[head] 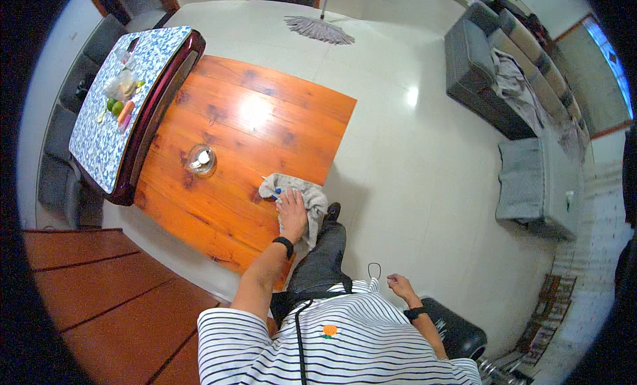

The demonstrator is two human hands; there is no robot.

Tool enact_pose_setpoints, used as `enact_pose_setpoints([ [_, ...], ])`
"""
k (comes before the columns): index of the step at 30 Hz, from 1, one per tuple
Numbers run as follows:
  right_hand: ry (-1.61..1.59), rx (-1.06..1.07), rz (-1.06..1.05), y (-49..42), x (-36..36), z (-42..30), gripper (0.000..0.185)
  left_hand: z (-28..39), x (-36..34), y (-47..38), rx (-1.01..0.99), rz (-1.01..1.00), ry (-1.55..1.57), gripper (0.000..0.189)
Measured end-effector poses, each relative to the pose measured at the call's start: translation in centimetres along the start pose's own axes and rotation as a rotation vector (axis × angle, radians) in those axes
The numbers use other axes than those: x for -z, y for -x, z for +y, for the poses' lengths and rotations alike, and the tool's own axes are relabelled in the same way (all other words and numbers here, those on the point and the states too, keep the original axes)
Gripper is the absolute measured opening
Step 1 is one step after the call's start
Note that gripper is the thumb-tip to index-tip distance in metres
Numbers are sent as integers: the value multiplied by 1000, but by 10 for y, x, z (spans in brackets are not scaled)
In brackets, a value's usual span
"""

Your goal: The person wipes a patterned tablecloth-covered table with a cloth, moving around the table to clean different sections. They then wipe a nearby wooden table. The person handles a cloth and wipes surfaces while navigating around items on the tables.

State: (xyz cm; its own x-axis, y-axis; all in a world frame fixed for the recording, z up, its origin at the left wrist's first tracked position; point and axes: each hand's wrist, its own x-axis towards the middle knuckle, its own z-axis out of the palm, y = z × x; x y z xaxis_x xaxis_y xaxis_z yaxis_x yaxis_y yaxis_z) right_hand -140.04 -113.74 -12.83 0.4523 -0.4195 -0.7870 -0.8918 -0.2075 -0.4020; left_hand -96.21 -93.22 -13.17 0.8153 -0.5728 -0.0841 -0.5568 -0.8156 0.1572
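Note:
My left hand [292,213] holds a grey cloth [314,201] down against the near right edge of a wooden table [239,186], with the palm flat and the fingers stretched forward. Part of the cloth hangs over that edge. A small blue item [277,191] shows beside my fingertips; I cannot tell what it is. Off to the right, my right hand [400,288] hangs over the floor next to my body, fingers loosely curled, with nothing visible in it. A round glass dish [201,160] with white pieces inside stands on the tabletop, left of the cloth.
Limes [117,107] and plastic bags [122,86] lie on a blue-and-white topped table [99,151] at the left. A mop [318,30] rests on the far floor. Grey sofas [470,61] line the right. A black cylindrical object [455,327] sits behind my right arm.

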Motion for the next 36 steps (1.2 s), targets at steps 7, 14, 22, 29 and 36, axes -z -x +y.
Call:
enact_pose_setpoints([
  [7, 15, 92, -57, -107, 106, -48, 34, 39, -16, -95, 4, -71, 18, 54],
  [14, -61, 133, 18, -173, 218, -128, 37, 104, -15, -233, 63, -24, 65, 54],
  [22, 310, 159, -118, -277, 383, -107, 29, 128, -3, -344, 321, 73, 64, 52],
  [29, 545, 235, -172, -467, 565, -177, 31, 135, 21, -409, 677, 151, 118, 49],
  [36, 264, 329, -167, -583, 668, -415, 32, 187, 7, -391, 942, 150, 93, 56],
])
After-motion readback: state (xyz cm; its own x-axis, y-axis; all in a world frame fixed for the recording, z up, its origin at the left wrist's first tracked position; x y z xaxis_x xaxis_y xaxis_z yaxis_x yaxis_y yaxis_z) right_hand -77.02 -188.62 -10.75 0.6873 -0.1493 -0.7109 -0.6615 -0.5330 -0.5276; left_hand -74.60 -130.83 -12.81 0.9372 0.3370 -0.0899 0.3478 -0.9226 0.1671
